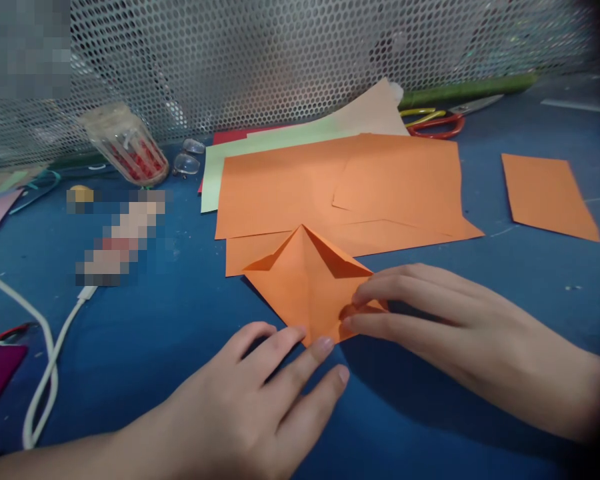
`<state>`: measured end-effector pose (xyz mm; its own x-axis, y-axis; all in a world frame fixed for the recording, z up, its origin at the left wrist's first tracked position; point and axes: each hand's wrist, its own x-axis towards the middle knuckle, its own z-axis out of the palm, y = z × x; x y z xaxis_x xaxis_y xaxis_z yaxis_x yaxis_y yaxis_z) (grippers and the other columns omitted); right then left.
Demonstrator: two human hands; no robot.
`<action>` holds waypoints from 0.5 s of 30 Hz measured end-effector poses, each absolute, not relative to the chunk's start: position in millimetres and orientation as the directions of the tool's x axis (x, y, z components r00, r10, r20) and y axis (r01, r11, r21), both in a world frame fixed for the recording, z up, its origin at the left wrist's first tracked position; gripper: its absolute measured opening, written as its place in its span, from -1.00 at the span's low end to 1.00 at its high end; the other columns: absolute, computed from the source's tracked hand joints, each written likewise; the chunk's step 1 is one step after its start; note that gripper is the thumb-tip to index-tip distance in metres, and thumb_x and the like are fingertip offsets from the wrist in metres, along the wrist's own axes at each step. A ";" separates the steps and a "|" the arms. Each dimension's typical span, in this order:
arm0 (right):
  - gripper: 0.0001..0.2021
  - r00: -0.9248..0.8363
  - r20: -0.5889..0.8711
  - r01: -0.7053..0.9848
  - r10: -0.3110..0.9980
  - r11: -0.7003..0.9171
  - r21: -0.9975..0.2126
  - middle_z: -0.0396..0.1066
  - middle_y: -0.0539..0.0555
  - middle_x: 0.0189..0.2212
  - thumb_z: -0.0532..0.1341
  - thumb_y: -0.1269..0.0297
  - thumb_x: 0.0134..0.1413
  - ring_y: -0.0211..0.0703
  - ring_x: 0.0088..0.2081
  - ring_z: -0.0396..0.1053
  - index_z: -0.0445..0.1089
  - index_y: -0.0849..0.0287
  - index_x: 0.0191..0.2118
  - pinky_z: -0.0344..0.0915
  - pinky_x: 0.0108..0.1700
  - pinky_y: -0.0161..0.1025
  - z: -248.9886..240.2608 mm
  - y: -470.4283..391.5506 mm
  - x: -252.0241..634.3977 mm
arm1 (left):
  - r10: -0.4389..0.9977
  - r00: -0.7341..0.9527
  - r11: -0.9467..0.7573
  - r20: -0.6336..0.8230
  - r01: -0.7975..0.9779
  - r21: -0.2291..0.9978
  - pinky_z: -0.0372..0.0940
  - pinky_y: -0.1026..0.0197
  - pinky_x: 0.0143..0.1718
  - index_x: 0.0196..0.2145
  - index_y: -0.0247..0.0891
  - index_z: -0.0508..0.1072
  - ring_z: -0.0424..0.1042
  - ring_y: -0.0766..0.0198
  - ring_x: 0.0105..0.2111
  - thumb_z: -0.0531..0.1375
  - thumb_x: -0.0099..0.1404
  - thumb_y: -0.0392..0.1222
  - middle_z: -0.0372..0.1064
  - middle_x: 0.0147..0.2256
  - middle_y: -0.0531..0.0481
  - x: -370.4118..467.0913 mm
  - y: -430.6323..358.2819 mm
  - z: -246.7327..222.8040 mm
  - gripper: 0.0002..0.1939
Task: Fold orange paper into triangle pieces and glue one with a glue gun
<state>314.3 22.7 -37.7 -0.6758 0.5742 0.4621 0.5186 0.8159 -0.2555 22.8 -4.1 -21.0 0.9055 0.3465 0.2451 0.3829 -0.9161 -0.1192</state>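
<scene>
A folded orange paper lies in front of me, its point facing away and a crease down its middle. Two small flaps at its upper sides stand slightly raised. My left hand is open, fingers spread, with fingertips resting on the paper's near corner. At the right side, my right hand has its fingers closed on the paper's edge; its thumb is hidden. Behind the folded piece lie larger orange sheets, and the folded point overlaps them.
A pale green sheet lies under the orange stack. Scissors rest behind it, near a metal mesh panel. A loose orange piece is at right. At left are a tilted jar and a white cable.
</scene>
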 end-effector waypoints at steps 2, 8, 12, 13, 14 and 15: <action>-0.62 -0.744 0.452 0.477 0.492 0.865 -0.156 0.65 0.07 -0.10 -0.02 0.45 0.59 -0.16 -0.18 0.59 0.57 0.10 -0.02 0.45 -0.11 -0.19 -31.6 24.6 313.0 | 0.336 0.915 -0.925 0.225 0.366 -0.106 0.46 0.02 0.07 0.26 -0.22 0.59 0.61 0.06 0.12 0.05 0.70 -0.33 0.60 0.24 -0.02 23.4 -3.1 -18.0 -0.61; -0.66 -0.817 0.452 0.438 0.359 0.895 0.081 0.68 0.11 -0.12 0.05 0.51 0.52 -0.08 -0.14 0.62 0.60 0.18 -0.07 0.50 -0.10 -0.14 -34.1 19.5 314.0 | 0.343 0.896 -0.919 0.282 0.382 -0.097 0.44 0.00 0.07 0.24 -0.24 0.60 0.62 0.03 0.09 0.09 0.69 -0.33 0.60 0.25 -0.05 24.5 -4.0 -22.6 -0.64; -0.64 -0.807 0.422 0.498 0.413 0.860 0.110 0.68 0.16 0.08 0.11 0.53 0.42 0.05 0.02 0.63 0.58 0.16 0.12 0.56 0.07 0.00 -50.4 0.4 318.2 | 0.370 0.888 -0.909 0.274 0.407 -0.090 0.47 0.00 0.09 0.28 -0.14 0.59 0.60 0.02 0.11 0.12 0.68 -0.27 0.56 0.29 -0.02 22.6 -4.6 -19.2 -0.64; -0.61 -0.805 0.406 0.515 0.432 0.850 0.116 0.66 0.18 0.14 0.12 0.53 0.39 0.08 0.08 0.63 0.57 0.17 0.17 0.57 0.11 0.04 -53.8 -5.4 318.7 | 0.374 0.899 -0.912 0.229 0.401 -0.084 0.48 0.00 0.11 0.31 -0.14 0.56 0.59 0.02 0.15 0.09 0.69 -0.27 0.53 0.31 -0.01 21.9 -4.3 -15.8 -0.62; -0.58 -0.801 0.389 0.532 0.455 0.839 0.116 0.64 0.20 0.19 0.13 0.52 0.38 0.12 0.13 0.62 0.55 0.19 0.22 0.57 0.16 0.09 -56.5 -10.9 318.8 | 0.370 0.908 -0.917 0.198 0.391 -0.080 0.48 -0.01 0.12 0.32 -0.15 0.55 0.58 0.03 0.17 0.04 0.70 -0.30 0.52 0.32 -0.01 21.3 -3.9 -12.1 -0.58; -0.55 -0.793 0.378 0.550 0.477 0.828 0.109 0.62 0.22 0.22 0.13 0.50 0.36 0.15 0.17 0.60 0.53 0.21 0.26 0.57 0.19 0.13 -58.6 -15.9 318.8 | 0.365 0.914 -0.921 0.178 0.382 -0.074 0.48 -0.02 0.12 0.34 -0.16 0.54 0.57 0.03 0.18 -0.02 0.71 -0.33 0.52 0.33 0.01 20.8 -3.4 -8.9 -0.55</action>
